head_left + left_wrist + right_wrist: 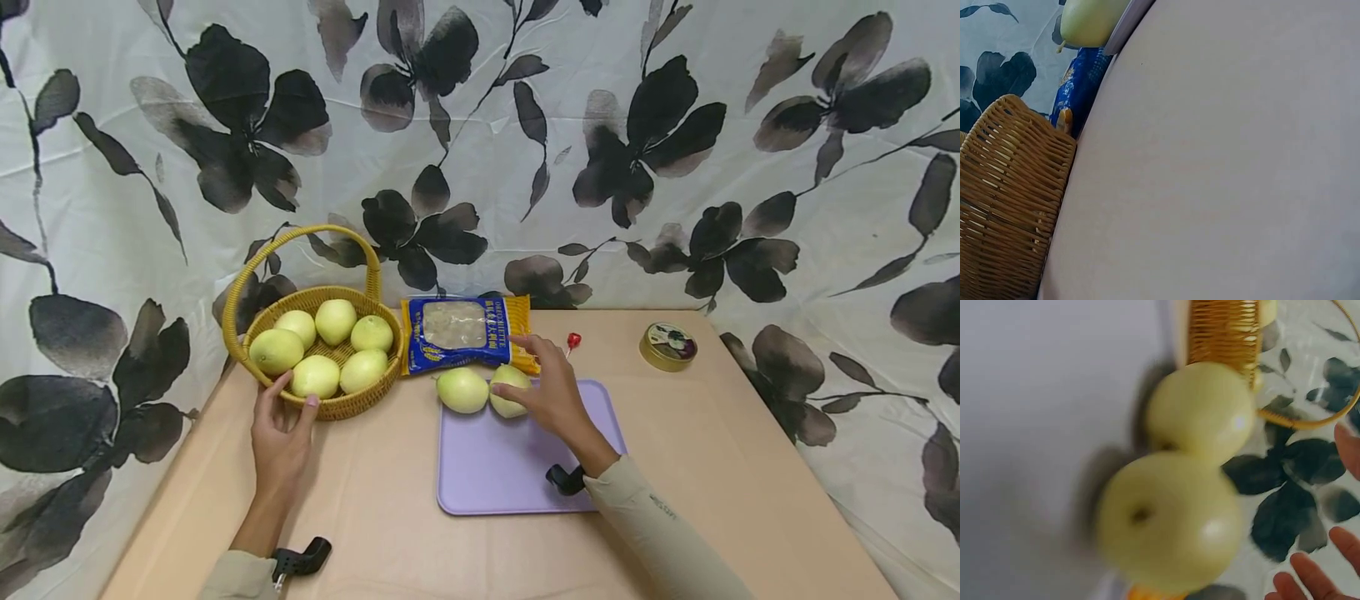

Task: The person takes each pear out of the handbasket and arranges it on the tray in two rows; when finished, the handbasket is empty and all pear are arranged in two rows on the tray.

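Observation:
My left hand (281, 442) touches the near left side of a yellow wicker basket (375, 400), its thumb and a finger against the wall. Several pale yellow-green pears (335, 322) lie inside. Over the far part of a lilac tray (517, 467), my right hand (551, 387) is spread beside a pear (504, 402), partly covering it in the head view. A second pear (461, 390) sits touching it on the left. In the right wrist view, the fingers (1313, 575) show apart from both pears.
Behind the tray lies a blue and yellow pasta packet (457, 333), beside the basket. A small red-headed item (573, 340) and a round gold tin (668, 347) stand at the back right. Floral cloth (525, 167) hangs behind the table (735, 467).

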`<state>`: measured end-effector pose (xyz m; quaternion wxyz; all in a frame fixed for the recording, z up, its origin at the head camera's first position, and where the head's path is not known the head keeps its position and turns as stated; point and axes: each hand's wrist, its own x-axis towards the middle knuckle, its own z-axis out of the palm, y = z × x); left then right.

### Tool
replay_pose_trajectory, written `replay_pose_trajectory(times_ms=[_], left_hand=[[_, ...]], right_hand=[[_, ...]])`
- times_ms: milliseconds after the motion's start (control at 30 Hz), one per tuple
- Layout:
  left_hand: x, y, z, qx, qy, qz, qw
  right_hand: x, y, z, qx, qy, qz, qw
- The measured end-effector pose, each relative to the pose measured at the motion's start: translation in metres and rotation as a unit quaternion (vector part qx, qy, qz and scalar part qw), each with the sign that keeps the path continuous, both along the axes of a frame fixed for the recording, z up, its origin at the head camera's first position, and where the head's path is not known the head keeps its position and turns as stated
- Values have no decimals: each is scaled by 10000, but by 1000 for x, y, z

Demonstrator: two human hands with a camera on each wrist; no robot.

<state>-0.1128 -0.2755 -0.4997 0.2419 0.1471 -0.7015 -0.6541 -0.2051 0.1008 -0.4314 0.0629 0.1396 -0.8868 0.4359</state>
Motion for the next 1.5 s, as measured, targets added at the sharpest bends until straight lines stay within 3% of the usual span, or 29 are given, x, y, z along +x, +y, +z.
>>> replay_pose_trajectory(times_ms=[167,500,800,1100,1233,1500], left_hand=[[0,0,-1,-28,10,45,10000],[-1,0,-1,-92,148,8,9998],[-1,-4,-2,-160,-109,-35,9998],[0,-2,-1,-205,-166,20,9996],[0,-2,0,-254,-247,-29,9994],[0,-5,0,-208,-157,-91,9996]], right_hand=[[-9,-35,15,-307,408,592,9969],[-27,-116,30,-594,552,1695,9822],[-40,-196,31,-1049,53,2343,9665],[-49,-261,21,-838,-609,2723,9566],[-51,-281,18,-604,-851,2686,9576],[-58,-308,13,248,-741,2766,9578]])
